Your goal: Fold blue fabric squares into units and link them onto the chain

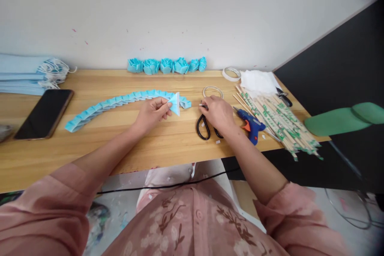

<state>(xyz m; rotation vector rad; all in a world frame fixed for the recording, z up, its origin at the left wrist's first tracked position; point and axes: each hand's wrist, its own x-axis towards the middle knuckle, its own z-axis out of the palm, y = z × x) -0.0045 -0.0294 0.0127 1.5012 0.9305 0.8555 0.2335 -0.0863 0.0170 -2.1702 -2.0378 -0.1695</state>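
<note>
Between the thumb and fingers of my left hand (154, 113) is a folded blue piece (175, 104) with a white edge, held up over the table. Behind it a curved chain of folded blue pieces (120, 100) lies on the wood. My right hand (216, 109) is closed over the black scissors (203, 129), whose handles show below it; a tiny white scrap is at its fingertips. Whether the fingers grip the scissors is hidden. Just beyond that hand lies a thin tape ring (213, 87).
Blue flowers (151, 66) line the wall. Face masks (22, 74) and a phone (45, 114) lie left. To the right are a blue glue gun (252, 126), wrapped sticks (282, 122), a tape roll (231, 73), white sheets (259, 81) and a green bottle (339, 121).
</note>
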